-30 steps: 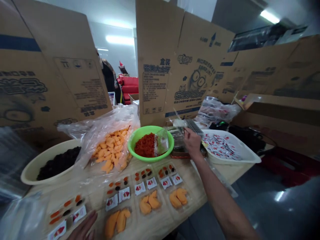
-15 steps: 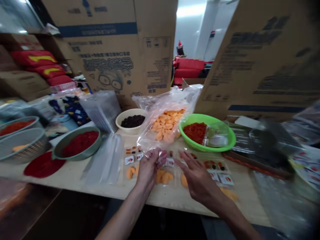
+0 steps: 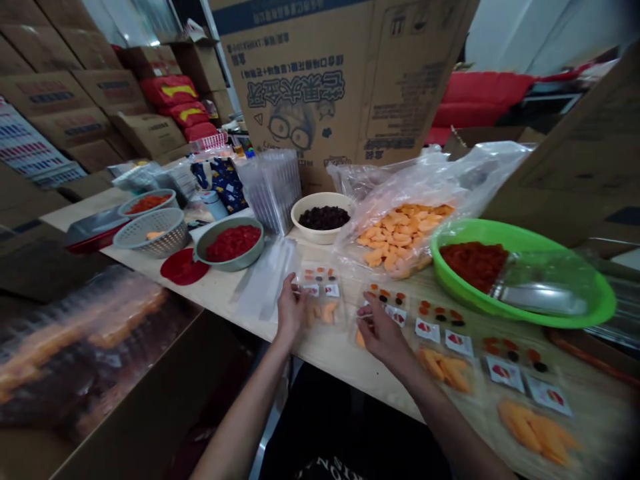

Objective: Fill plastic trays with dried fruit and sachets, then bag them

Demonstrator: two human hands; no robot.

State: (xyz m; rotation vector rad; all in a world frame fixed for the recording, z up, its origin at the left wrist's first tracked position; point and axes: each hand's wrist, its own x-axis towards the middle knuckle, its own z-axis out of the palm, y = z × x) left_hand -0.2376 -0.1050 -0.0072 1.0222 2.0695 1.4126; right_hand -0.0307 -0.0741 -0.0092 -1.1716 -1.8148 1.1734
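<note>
My left hand (image 3: 291, 310) is at the left edge of the leftmost clear plastic tray (image 3: 324, 313), thumb and fingers closed on its rim. That tray holds small orange and dark pieces, white sachets and orange wedge-shaped pieces. My right hand (image 3: 383, 330) is over the left part of the neighbouring tray, fingers curled in; what they hold, if anything, is hidden. White sachets (image 3: 395, 315) show beyond its fingers. Further right lie more filled trays with orange wedges (image 3: 445, 369) and sachets (image 3: 505, 373).
Behind the trays are a cream bowl (image 3: 323, 233) of dark pieces, a plastic bag of orange wedges (image 3: 400, 230) and a green basin (image 3: 607, 303). Left are flat clear sleeves (image 3: 267, 280), a grey-green bowl (image 3: 250, 261) of red pieces and a basket (image 3: 165, 243). Packed trays (image 3: 90, 340) fill a lower box.
The view has swung left. My left hand has moved from a crinkled pinkish clump to the leftmost tray's edge; the clump is out of sight. My right hand's fingers have curled in.
</note>
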